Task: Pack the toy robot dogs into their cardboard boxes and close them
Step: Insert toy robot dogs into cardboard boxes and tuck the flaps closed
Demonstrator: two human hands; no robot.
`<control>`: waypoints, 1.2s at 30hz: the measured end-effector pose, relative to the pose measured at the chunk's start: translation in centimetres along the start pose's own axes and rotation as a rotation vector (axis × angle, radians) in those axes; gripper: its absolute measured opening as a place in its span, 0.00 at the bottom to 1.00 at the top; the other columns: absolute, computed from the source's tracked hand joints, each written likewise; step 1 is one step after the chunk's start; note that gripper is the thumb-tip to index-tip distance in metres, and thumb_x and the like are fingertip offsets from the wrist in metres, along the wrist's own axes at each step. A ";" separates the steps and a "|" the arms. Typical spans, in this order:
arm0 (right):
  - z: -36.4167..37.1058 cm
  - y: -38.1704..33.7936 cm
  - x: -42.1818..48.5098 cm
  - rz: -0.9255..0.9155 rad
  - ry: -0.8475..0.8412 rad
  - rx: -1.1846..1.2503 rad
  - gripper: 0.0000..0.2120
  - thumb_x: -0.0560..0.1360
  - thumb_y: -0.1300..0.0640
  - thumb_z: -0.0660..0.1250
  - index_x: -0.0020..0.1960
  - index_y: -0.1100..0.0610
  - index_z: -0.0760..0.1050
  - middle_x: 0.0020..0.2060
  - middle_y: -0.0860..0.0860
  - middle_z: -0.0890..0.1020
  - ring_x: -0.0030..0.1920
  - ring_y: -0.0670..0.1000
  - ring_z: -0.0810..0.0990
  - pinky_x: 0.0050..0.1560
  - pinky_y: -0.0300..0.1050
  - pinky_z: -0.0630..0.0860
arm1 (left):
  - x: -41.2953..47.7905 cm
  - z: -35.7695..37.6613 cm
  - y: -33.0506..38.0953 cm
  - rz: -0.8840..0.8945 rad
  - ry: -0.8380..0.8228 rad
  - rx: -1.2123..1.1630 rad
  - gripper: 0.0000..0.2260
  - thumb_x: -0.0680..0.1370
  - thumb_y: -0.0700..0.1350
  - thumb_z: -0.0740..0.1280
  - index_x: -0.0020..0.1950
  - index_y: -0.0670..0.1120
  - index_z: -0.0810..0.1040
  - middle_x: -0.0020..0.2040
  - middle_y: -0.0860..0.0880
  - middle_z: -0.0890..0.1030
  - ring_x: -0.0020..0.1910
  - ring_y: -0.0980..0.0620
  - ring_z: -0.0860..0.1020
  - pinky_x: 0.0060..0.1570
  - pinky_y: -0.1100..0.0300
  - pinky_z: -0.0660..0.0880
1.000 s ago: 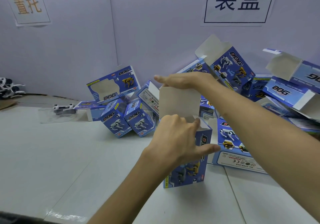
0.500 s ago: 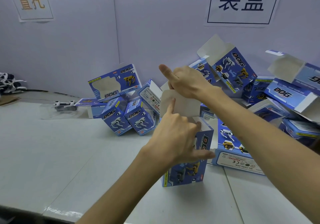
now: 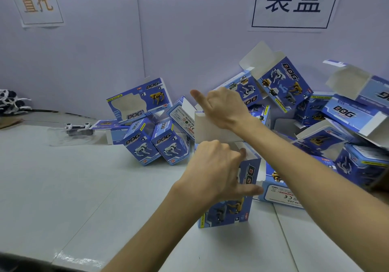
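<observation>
A blue DOG box stands upright on the white table in front of me. Its white top flap stands up. My left hand grips the box near its open top, thumb on the front face. My right hand holds the flap's upper edge with curled fingers, thumb stuck out to the left. The inside of the box is hidden. A toy robot dog in a clear tray lies at the far left by the wall.
A heap of blue DOG boxes, several with open flaps, fills the right and back. Two shut boxes lean left of my hands. More black-and-white toy dogs sit at the far left edge. Paper signs hang on the wall.
My right hand went from lying flat over the flap's top to curling round its edge. My left index finger, raised against the flap half a second ago, has curled back down.
</observation>
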State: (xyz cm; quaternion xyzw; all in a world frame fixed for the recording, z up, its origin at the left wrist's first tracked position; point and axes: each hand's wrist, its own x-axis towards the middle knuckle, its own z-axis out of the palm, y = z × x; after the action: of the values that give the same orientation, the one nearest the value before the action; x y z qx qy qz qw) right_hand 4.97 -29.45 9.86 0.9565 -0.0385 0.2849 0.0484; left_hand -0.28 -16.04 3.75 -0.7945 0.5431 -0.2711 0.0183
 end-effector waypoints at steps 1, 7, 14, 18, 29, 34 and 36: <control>0.4 0.0 -0.2 -0.009 0.018 0.008 0.34 0.83 0.39 0.40 0.43 0.61 0.74 0.39 0.58 0.78 0.42 0.58 0.78 0.43 0.49 0.71 | 0.0 0.2 0.0 -0.007 0.003 -0.002 0.35 0.71 0.76 0.56 0.63 0.49 0.76 0.43 0.48 0.83 0.36 0.49 0.74 0.33 0.57 0.62; 0.2 -0.1 -0.4 -0.026 0.023 -0.075 0.35 0.82 0.36 0.41 0.43 0.60 0.76 0.39 0.56 0.78 0.41 0.55 0.75 0.45 0.48 0.72 | -0.1 0.6 0.1 -0.019 0.038 -0.029 0.36 0.71 0.76 0.57 0.63 0.49 0.75 0.42 0.48 0.82 0.34 0.50 0.70 0.30 0.58 0.59; -0.5 -0.1 -1.4 -0.046 0.089 -0.088 0.33 0.83 0.39 0.39 0.44 0.59 0.75 0.37 0.56 0.78 0.40 0.55 0.75 0.44 0.47 0.71 | -0.5 1.6 0.9 -0.086 0.112 -0.073 0.37 0.71 0.75 0.59 0.69 0.50 0.71 0.49 0.47 0.83 0.47 0.46 0.79 0.41 0.55 0.63; -2.0 0.8 -0.5 0.063 -0.238 0.316 0.28 0.84 0.40 0.49 0.43 0.61 0.75 0.40 0.56 0.78 0.43 0.56 0.76 0.45 0.46 0.70 | -0.8 1.8 1.2 -0.116 0.133 -0.085 0.33 0.73 0.70 0.63 0.71 0.51 0.69 0.54 0.46 0.83 0.51 0.43 0.79 0.44 0.53 0.62; -5.8 2.8 -6.2 -0.064 -0.628 0.489 0.15 0.84 0.49 0.56 0.65 0.46 0.78 0.55 0.50 0.82 0.52 0.48 0.78 0.52 0.41 0.71 | -1.2 2.8 -0.2 -0.030 0.203 -0.114 0.27 0.77 0.51 0.67 0.74 0.56 0.63 0.62 0.50 0.80 0.58 0.41 0.77 0.50 0.53 0.73; -3.9 2.0 -11.0 -0.031 -0.522 0.517 0.19 0.84 0.54 0.58 0.73 0.43 0.69 0.64 0.37 0.76 0.65 0.38 0.72 0.68 0.39 0.67 | -1.9 2.1 -0.4 -0.018 0.246 -0.162 0.18 0.70 0.49 0.73 0.60 0.54 0.80 0.43 0.52 0.84 0.38 0.47 0.81 0.32 0.60 0.66; -3.1 1.9 -12.2 0.003 -0.416 0.577 0.18 0.84 0.53 0.59 0.72 0.42 0.71 0.63 0.41 0.78 0.64 0.39 0.74 0.66 0.40 0.70 | -1.9 2.5 -0.3 -0.008 0.272 -0.166 0.17 0.69 0.48 0.74 0.58 0.53 0.81 0.40 0.52 0.84 0.36 0.47 0.81 0.31 0.60 0.69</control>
State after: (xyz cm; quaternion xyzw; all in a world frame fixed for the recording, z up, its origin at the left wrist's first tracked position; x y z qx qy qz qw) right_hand -7.06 -30.42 5.85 0.9683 0.0334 0.0831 -0.2332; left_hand 0.54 -14.89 0.94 -0.7513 0.5579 -0.3306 -0.1222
